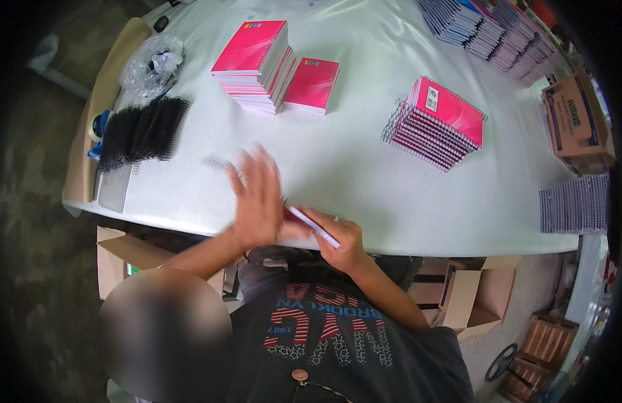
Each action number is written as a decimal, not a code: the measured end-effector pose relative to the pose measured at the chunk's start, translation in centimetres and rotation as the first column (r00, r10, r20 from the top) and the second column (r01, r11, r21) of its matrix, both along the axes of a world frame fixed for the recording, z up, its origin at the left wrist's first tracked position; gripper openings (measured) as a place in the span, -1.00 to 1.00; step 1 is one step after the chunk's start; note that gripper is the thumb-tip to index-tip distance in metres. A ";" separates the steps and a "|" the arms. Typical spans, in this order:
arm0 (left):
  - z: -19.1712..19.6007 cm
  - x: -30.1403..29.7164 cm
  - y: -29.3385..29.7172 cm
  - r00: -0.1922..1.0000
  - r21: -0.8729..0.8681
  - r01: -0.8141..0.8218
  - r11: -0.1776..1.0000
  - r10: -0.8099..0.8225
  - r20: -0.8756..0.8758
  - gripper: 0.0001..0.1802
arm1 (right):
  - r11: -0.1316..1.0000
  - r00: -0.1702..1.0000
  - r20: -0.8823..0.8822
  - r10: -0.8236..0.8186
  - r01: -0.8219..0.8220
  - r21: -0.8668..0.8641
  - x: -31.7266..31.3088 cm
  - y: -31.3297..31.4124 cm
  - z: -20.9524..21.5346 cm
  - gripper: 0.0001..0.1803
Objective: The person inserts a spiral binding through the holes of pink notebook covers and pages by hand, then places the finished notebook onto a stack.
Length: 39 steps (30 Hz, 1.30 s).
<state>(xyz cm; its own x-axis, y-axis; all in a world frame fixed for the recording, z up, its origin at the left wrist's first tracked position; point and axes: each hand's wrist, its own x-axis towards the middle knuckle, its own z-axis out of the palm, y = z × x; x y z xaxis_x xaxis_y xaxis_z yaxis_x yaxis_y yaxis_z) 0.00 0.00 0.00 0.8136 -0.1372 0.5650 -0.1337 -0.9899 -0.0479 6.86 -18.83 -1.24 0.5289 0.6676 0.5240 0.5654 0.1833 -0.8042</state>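
Note:
My right hand (343,243) grips a thin notebook (313,226), seen nearly edge-on near the table's front edge. My left hand (258,198) is raised just left of it, fingers stretched out and smeared by motion. Beyond those fingers a blurred dark spiral coil (218,163) shows; whether it joins the notebook is hidden by the hand. Dark coils (141,133) lie in a bunch at the left. A tall stack of pink-covered books (252,50) stands at the back, with a lower pink stack (313,83) beside it. Coil-bound pink notebooks (448,114) are piled to the right.
A clear plastic bag (153,66) and a blue-and-white tape roll (97,127) sit by the left edge. Bound notebooks (485,37) fill the far right corner. A brown carton (578,122) and another notebook stack (574,205) line the right side. Open cartons (475,295) stand below the table.

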 end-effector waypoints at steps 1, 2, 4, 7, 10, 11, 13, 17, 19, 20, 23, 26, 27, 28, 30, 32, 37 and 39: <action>-2.4 -2.4 -0.9 0.987 -0.091 0.130 0.987 -0.137 -0.078 0.31 | 1.000 0.999 -0.030 -0.023 0.024 0.003 0.1 0.2 0.2 -0.47; -3.3 -4.2 -1.6 0.983 -0.089 0.132 0.987 -0.142 -0.116 0.31 | 0.998 0.996 -0.059 -0.061 0.061 -0.004 0.3 0.2 0.3 -0.46; -1.5 -5.6 -3.0 0.993 -0.014 0.091 0.996 -0.092 -0.068 0.30 | 1.000 0.997 -0.067 -0.024 0.023 -0.019 -0.8 -1.1 0.1 -0.46; 5.4 1.2 -1.6 0.929 0.053 -0.239 0.970 0.212 0.304 0.23 | 1.000 0.998 0.064 -0.008 0.006 0.026 0.8 -1.5 0.1 -0.44; -0.8 -0.2 -3.1 0.987 -0.243 -0.064 0.968 0.098 0.129 0.24 | 0.997 0.995 0.074 0.069 -0.071 0.020 0.5 -1.8 0.7 -0.44; -3.3 -2.1 -4.7 0.999 -0.276 -0.001 0.961 -0.009 -0.037 0.25 | 0.999 0.999 -0.010 0.040 -0.039 0.021 0.4 -1.8 0.0 -0.43; -3.2 -4.6 -6.5 0.998 -0.146 0.037 0.989 -0.044 -0.046 0.24 | 1.000 0.996 -0.085 -0.001 0.003 0.025 0.6 -1.7 0.1 -0.42; 3.6 0.4 -4.9 0.913 -0.033 -0.188 0.982 0.188 0.361 0.20 | 0.996 0.995 0.055 0.082 -0.083 0.012 0.5 -1.9 -0.2 -0.51; 4.4 1.9 -5.8 0.875 -0.288 -0.145 0.947 0.259 0.409 0.21 | 0.995 0.994 0.081 0.077 -0.081 0.051 0.6 -2.0 0.1 -0.55; 2.7 0.6 -6.4 0.965 -0.254 -0.094 0.963 0.151 0.215 0.21 | 0.998 0.996 0.076 0.050 -0.052 0.021 0.5 -1.7 -0.7 -0.56; -1.7 -3.1 -8.7 0.999 -0.210 0.032 0.977 -0.034 -0.007 0.24 | 0.998 0.984 -0.176 0.037 -0.027 0.058 0.5 -1.6 0.3 -0.59; 0.7 -3.6 -7.4 0.988 0.014 -0.107 0.994 0.104 0.115 0.25 | 0.991 0.995 -0.053 0.087 -0.081 0.107 0.3 -1.7 0.1 -0.63; 2.9 -1.7 -6.7 0.958 0.012 -0.159 0.987 0.151 0.242 0.22 | 0.989 0.992 0.020 0.125 -0.126 0.083 0.5 -2.0 0.1 -0.64; 4.6 0.0 -6.6 0.935 -0.048 -0.186 0.981 0.192 0.299 0.20 | 0.989 0.991 -0.002 0.134 -0.133 0.065 0.9 -2.2 -0.1 -0.66; 5.0 0.8 -7.1 0.945 -0.122 -0.187 0.975 0.212 0.250 0.18 | 0.989 0.993 0.004 0.120 -0.120 0.084 1.1 -2.3 -0.3 -0.66; 1.4 -1.4 -7.6 0.992 -0.169 -0.117 0.979 0.122 0.018 0.20 | 0.996 0.993 -0.098 0.071 -0.065 0.062 0.5 -2.1 0.2 -0.69; 0.3 -5.2 -7.0 0.993 -0.031 -0.116 0.993 0.117 0.008 0.00 | 0.992 0.974 -0.222 0.044 -0.016 0.123 0.2 -1.3 0.0 -0.76; 5.5 -1.9 -7.5 0.996 -0.014 -0.085 0.996 0.085 -0.006 -0.39 | 0.986 0.974 -0.195 0.112 -0.084 0.146 0.6 -2.0 0.4 -0.77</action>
